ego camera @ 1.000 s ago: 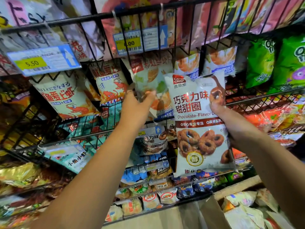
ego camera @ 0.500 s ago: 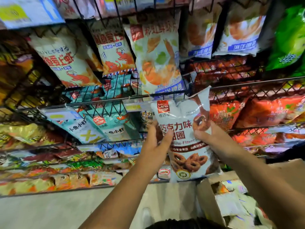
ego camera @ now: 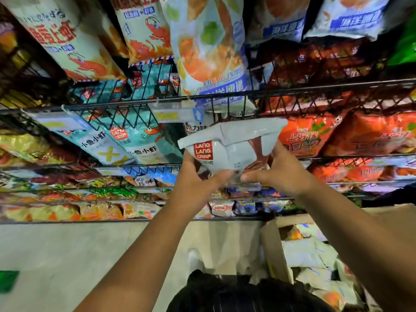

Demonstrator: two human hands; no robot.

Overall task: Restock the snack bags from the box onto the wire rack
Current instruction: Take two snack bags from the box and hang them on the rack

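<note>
With both hands, left (ego camera: 193, 183) and right (ego camera: 279, 174), pinching the doughnut bag (ego camera: 227, 149), it could snag the wire rack's front rail (ego camera: 292, 92) and crumple.

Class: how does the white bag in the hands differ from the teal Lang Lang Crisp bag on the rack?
The white bag is pale grey; the teal bag is blue-green with a shrimp drawing. The left hand and right hand grip the white bag; the teal bag lies in the wire rack. Both carry the red Lang Lang Crisp logo.
</note>
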